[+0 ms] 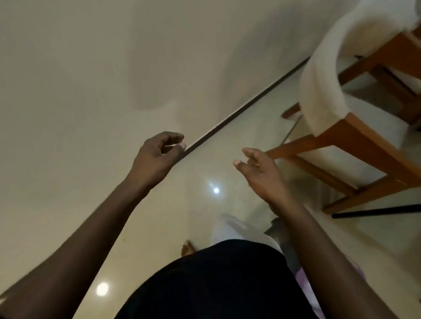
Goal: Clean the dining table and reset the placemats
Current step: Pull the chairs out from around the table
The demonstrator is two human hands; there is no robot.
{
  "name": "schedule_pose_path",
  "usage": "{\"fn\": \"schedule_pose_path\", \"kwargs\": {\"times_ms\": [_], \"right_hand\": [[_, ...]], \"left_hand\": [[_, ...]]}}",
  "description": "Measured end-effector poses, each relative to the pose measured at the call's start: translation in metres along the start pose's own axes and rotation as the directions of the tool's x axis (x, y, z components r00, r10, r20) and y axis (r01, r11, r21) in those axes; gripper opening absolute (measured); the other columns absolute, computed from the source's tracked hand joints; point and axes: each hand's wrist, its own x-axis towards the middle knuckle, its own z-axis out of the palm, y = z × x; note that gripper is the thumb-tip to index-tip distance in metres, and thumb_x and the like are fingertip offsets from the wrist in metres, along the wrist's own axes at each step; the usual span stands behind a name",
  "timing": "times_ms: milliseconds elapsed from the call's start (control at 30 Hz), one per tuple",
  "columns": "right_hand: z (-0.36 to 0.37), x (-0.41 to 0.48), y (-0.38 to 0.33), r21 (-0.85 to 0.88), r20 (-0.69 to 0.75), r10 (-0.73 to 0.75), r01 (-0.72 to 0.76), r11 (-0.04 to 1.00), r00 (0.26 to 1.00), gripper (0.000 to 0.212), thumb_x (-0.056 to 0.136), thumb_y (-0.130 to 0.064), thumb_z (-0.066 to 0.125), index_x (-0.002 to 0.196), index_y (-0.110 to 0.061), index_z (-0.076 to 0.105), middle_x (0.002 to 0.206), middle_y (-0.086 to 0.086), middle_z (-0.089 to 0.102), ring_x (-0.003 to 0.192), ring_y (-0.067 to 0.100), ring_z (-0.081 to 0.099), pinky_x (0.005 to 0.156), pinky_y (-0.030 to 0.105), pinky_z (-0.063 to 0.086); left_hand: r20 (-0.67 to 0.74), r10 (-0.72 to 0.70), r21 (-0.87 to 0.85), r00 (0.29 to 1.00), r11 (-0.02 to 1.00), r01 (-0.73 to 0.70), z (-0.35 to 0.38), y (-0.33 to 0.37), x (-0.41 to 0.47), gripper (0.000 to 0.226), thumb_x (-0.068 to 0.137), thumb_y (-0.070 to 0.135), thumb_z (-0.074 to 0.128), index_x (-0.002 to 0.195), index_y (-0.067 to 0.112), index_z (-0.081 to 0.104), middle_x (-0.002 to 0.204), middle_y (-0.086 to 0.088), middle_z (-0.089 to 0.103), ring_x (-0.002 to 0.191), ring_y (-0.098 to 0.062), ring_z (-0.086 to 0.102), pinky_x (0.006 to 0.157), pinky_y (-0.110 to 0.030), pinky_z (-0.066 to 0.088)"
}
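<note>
Item: my left hand (159, 153), fingers loosely curled, holding nothing.
Item: my right hand (260, 172), fingers relaxed and apart, also empty.
Item: chair (318, 92), white padded back on a wooden frame, just beyond and to the right of my right hand.
Item: floor (202, 203), glossy, beneath both hands.
Item: dining table and placemats, neither in view, so I cannot place them. I would expect the placemats to be light and floppy, best pinched along a near edge.
</note>
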Motion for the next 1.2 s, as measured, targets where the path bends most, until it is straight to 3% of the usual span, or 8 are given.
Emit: {"fn": "schedule_pose_path", "kwargs": {"times_ms": [200,367,500,700,867,1000,1133,1200], "right_hand": [[-0.046,0.081,-0.022,0.159,-0.240,0.104,-0.066,0.985,0.965,0.058,0.096,-0.048,0.069,0.149,-0.033,0.051,0.155,-0.002,0.049,0.139,0.022,0.051,0.108,0.053,0.052],[-0.110,0.161,-0.036,0.256,-0.343,0.184,-0.097,0.962,0.921,0.059,0.097,-0.044,0.069,0.150,-0.028,0.049,0.156,0.004,0.047,0.141,0.026,0.048,0.072,0.024,0.060],[-0.166,0.211,-0.042,0.140,-0.486,0.161,-0.106,0.985,0.859,0.064,0.097,-0.047,0.067,0.153,-0.024,0.046,0.159,0.000,0.045,0.143,0.021,0.046,0.110,0.037,0.045],[-0.225,0.255,-0.025,0.137,-0.649,0.254,-0.219,0.966,0.717,0.061,0.098,-0.047,0.065,0.152,-0.023,0.048,0.159,0.001,0.043,0.142,0.020,0.045,0.108,0.029,0.037],[-0.241,0.272,0.009,0.316,-0.714,0.466,-0.353,0.881,0.523,0.069,0.098,-0.048,0.066,0.157,-0.020,0.043,0.170,0.008,0.026,0.157,0.022,0.023,0.125,0.036,0.020],[-0.245,0.283,0.025,0.528,-0.695,0.650,-0.395,0.752,0.309,0.074,0.095,-0.056,0.066,0.158,-0.025,0.040,0.173,0.005,0.018,0.158,0.026,0.023,0.123,0.048,0.033],[-0.238,0.302,0.016,0.723,-0.586,0.803,-0.379,0.578,0.105,0.084,0.083,-0.069,0.060,0.150,-0.021,0.043,0.160,0.007,0.038,0.145,0.032,0.041,0.114,0.052,0.043],[-0.232,0.322,0.005,0.782,-0.555,0.832,-0.332,0.527,0.014,0.095,0.077,-0.069,0.060,0.155,-0.021,0.036,0.162,0.005,0.033,0.148,0.031,0.037,0.115,0.054,0.042]], "left_hand": [[0.212,0.130,0.041,0.969,0.989,-0.142,0.031,0.063,0.142,0.029,0.102,0.036,0.068,0.129,0.028,0.072,0.125,0.016,0.073,0.114,0.003,0.068,0.093,-0.022,0.051],[0.306,0.186,0.071,0.934,0.973,-0.218,0.080,0.129,0.258,0.031,0.102,0.033,0.068,0.132,0.025,0.071,0.128,0.014,0.073,0.115,0.002,0.068,0.096,-0.022,0.051],[0.399,0.236,0.090,0.886,0.952,-0.294,0.132,0.193,0.334,0.032,0.102,0.030,0.068,0.133,0.021,0.071,0.127,0.011,0.072,0.115,0.000,0.067,0.095,-0.020,0.051],[0.528,0.329,0.039,0.783,0.912,-0.409,0.225,0.269,0.426,0.032,0.102,0.028,0.069,0.133,0.021,0.070,0.126,0.010,0.071,0.112,0.001,0.067,0.097,-0.025,0.053],[0.716,0.321,0.048,0.620,0.863,-0.502,0.321,0.319,0.514,0.052,0.096,0.049,0.070,0.144,0.030,0.061,0.142,0.007,0.064,0.124,-0.014,0.064,0.101,-0.036,0.054],[0.802,0.284,0.083,0.526,0.819,-0.568,0.409,0.362,0.573,0.057,0.100,0.039,0.068,0.154,0.034,0.050,0.158,-0.006,0.050,0.134,-0.024,0.055,0.108,-0.046,0.050],[0.877,0.241,0.147,0.415,0.688,-0.710,0.485,0.394,0.620,0.069,0.099,0.038,0.068,0.161,0.032,0.040,0.168,-0.005,0.037,0.149,-0.031,0.043,0.118,-0.051,0.041],[0.922,0.176,0.158,0.344,0.640,-0.752,0.519,0.404,0.646,0.079,0.097,0.038,0.070,0.165,0.028,0.031,0.171,-0.007,0.032,0.152,-0.034,0.039,0.119,-0.057,0.039]]}}
